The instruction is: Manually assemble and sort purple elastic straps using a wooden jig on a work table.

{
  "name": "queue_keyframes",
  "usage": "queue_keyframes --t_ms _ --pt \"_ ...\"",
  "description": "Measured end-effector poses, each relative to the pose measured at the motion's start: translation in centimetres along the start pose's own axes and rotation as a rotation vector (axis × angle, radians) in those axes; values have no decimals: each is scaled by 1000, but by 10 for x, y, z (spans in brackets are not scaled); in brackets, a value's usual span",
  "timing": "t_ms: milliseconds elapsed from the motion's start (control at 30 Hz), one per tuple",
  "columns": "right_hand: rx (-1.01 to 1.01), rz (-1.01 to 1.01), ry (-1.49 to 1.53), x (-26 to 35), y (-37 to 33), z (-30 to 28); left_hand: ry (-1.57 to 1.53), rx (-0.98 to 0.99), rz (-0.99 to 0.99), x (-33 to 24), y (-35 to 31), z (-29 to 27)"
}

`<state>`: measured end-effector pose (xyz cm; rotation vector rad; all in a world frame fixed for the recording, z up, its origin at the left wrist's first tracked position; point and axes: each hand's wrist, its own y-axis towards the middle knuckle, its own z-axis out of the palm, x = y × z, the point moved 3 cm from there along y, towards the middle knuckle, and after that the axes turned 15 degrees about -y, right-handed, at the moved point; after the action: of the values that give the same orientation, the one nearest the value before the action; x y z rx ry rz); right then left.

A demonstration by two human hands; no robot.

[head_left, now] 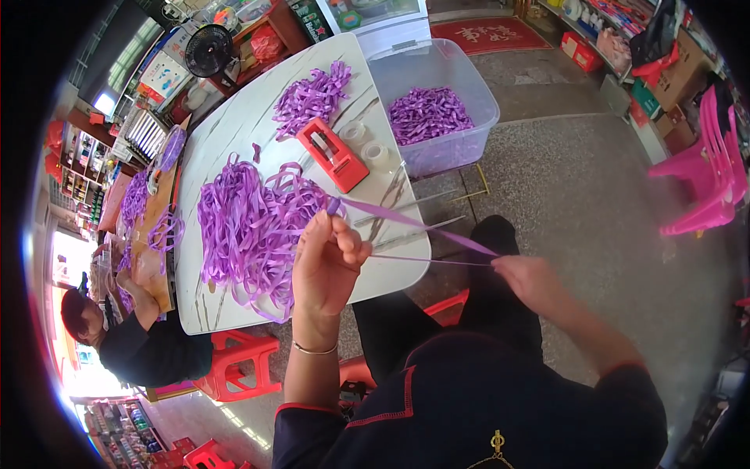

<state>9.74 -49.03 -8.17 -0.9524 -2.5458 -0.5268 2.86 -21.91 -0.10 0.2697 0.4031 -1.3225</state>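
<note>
A purple ribbon [426, 224] stretches taut between my two hands, beyond the table's near right edge. My left hand [324, 254] is raised over the table with its fingers closed on one end, where a small dark purple bundle [334, 205] shows at the fingertips. Out to the right, my right hand [535, 285] pinches the other end, and a second thin strand runs back toward the left hand. Next to my left hand lies a large heap of loose purple ribbons [250, 227]. Behind it stands a red tape dispenser [332, 154] with two clear tape rolls [375, 152] alongside.
The marble-patterned white table [234, 117] also bears a smaller pile of folded purple ribbons [312, 98]. At its right stands a translucent bin [488, 117] partly filled with purple pieces. A co-worker [148, 336] sits at the left by a wooden table. Pink chairs [707, 172] stand far right.
</note>
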Motion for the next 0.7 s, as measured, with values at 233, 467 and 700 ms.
queue_keyframes --t_ms 233,467,700 --pt "-113 27 -354 -11 20 -39 247 -35 -128 -11 -27 -27" --pt "-167 79 -293 -2 29 -56 754 -64 -318 -7 -36 -47" --pt "-220 156 -152 5 31 -62 940 41 -327 0 -38 -38"
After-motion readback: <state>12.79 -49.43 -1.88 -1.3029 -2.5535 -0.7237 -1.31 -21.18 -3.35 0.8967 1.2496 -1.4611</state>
